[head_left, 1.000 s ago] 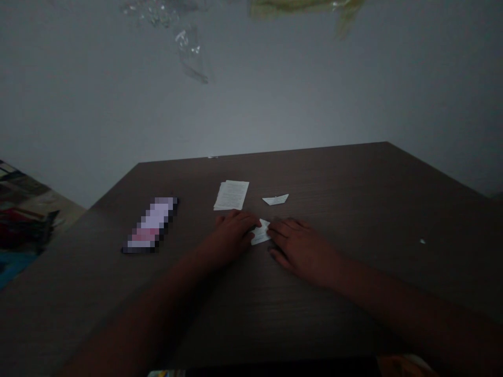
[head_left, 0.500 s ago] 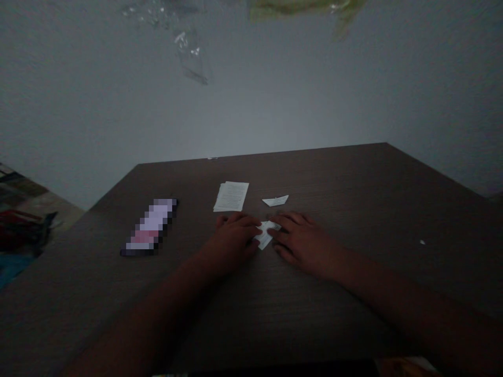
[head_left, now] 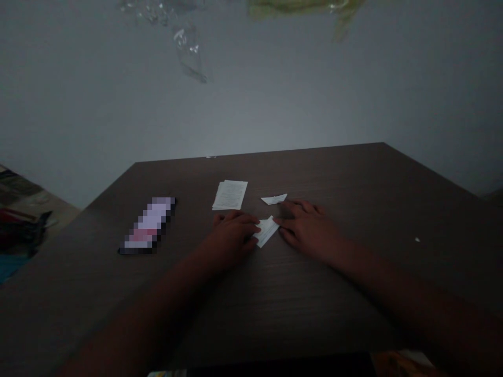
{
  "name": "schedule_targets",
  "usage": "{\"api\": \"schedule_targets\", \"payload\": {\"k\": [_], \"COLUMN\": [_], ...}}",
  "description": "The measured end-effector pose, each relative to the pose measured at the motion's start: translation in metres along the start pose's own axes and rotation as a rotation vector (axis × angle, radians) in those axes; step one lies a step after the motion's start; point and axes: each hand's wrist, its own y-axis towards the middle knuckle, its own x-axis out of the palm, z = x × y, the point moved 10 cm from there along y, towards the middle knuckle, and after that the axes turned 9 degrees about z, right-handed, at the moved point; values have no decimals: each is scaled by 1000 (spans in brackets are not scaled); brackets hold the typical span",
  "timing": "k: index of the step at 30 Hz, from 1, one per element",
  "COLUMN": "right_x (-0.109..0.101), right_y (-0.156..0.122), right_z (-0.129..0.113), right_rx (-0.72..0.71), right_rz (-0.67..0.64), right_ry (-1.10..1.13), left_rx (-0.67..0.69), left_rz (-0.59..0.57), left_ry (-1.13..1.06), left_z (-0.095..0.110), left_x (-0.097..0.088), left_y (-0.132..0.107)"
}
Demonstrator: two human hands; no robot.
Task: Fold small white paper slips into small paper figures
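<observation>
A small folded piece of printed paper (head_left: 266, 232) lies on the dark table between my hands. My left hand (head_left: 234, 236) rests on its left side, fingers stretched out over the edge. On the opposite side my right hand (head_left: 305, 226) is spread flat, one fingertip at the paper's right corner. Just beyond that hand's fingertips is a small folded paper boat (head_left: 274, 199). To the far left of it sits a stack of printed paper sheets (head_left: 230, 195).
A phone (head_left: 148, 226) with a blurred-out screen lies left of my hands. A tiny white scrap (head_left: 417, 240) is on the right of the table (head_left: 353, 178). The wall (head_left: 291, 94) rises behind the far edge, with clear plastic (head_left: 190, 52) on it.
My right hand has slid right and slightly away, uncovering more of the folded paper. My left hand stays on it. The view has shifted a little.
</observation>
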Motion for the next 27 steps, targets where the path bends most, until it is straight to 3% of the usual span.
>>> {"api": "schedule_targets", "payload": {"k": [11, 18, 27], "right_x": [0, 2, 6], "right_y": [0, 0, -4], "right_z": [-5, -16, -20], "right_rx": [-2, -80, -99], "right_rz": [16, 50, 76], "right_ry": [48, 161, 243], "left_rx": [11, 49, -25], "left_rz": [45, 23, 11], "left_ry": [-17, -40, -75], "left_z": [5, 18, 17], "left_x": [-3, 14, 7], "left_y": [-2, -4, -5]}}
